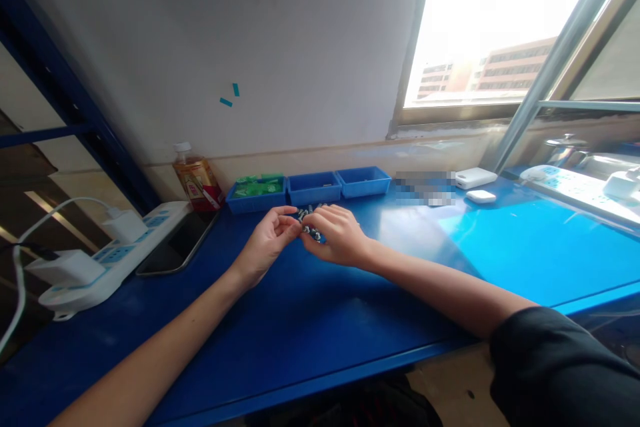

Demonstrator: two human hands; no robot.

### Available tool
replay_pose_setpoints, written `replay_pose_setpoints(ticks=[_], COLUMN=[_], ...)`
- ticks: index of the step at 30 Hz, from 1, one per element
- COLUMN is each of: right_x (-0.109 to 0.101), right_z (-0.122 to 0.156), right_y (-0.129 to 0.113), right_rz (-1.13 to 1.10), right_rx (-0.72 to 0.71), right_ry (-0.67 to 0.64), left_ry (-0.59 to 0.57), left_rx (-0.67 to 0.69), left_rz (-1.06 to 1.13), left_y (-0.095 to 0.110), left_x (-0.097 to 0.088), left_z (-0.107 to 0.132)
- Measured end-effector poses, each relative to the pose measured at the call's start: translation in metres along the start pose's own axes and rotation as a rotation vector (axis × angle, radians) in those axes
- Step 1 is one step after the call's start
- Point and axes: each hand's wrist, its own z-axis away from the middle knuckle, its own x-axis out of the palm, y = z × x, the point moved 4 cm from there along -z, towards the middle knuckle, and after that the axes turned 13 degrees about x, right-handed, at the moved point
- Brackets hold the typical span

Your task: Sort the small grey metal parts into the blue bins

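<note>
Small parts (309, 231) held at glossy blue table (300, 320) beside window (500, 27).

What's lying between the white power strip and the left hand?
A dark phone lies flat on the blue table there, seen in the head view.

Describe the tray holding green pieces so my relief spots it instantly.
On the blue table, find the row of three shallow blue plastic trays against the grey wall. It is the leftmost tray, beside the amber pump bottle; it alone holds bright green pieces.
</note>
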Motion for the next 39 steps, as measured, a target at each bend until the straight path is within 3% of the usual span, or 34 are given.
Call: replay_pose_setpoints(ticks=[2, 4, 7, 10, 12, 16, 19, 24, 29, 31, 34, 37, 39], right_x=[-0.015, -0.028, -0.036, -0.020, -0.006, 0.014, 0.022, 0.025, 0.012, 0.002, -0.016, -0.021, -0.016], right_z=[-0.010, -0.026, -0.052, -0.056, -0.041, 0.003, 0.020, 0.019, 0.008, -0.004, -0.019, -0.015, -0.008], right_y=[0.001, 0.010, 0.038, 0.062, 0.064, 0.041, 0.023, 0.009, 0.016, 0.036, 0.083, 0.113, 0.108], right_rz=[-0.005, -0.001, 0.067, 0.145, 0.148, 0.105, 0.075, 0.041, 0.032, 0.091, 0.270, 0.386, 0.331], right_rx=[-0.035, -0.015, 0.196, 0.393, 0.385, 0.232, 0.151, 0.069, -0.009, 0.058, 0.359, 0.559, 0.512], right_ry=[0.077, 0.138, 0.158, -0.008, -0.150, -0.260, -0.296, -0.222, -0.129, -0.068, 0.025, -0.095, -0.217], left_ry=[-0.040, -0.094, -0.220, -0.327, -0.375, -0.399, -0.344, -0.131, -0.134, -0.176, -0.261, -0.344, -0.403], left_rx=[0.025, 0.104, 0.244, 0.308, 0.313, 0.310, 0.267, 0.125, 0.081, 0.117, 0.248, 0.322, 0.349], left_rz=[-0.131, -0.393, -0.740, -0.870, -0.926, -0.927, -0.793, -0.423, -0.244, -0.344, -0.647, -0.799, -0.833], left_y=[-0.003, -0.005, -0.009, -0.015, -0.017, -0.017, -0.015, -0.011, -0.006, -0.006, -0.008, -0.014, -0.017], left_x=[-0.004, -0.009, -0.012, -0.008, -0.004, 0.001, 0.001, 0.001, 0.007, 0.006, 0.001, -0.001, 0.000], left_z=[-0.001, -0.004, -0.007, -0.010, -0.010, -0.007, -0.004, 0.000, 0.003, 0.003, 0.001, -0.002, -0.003])
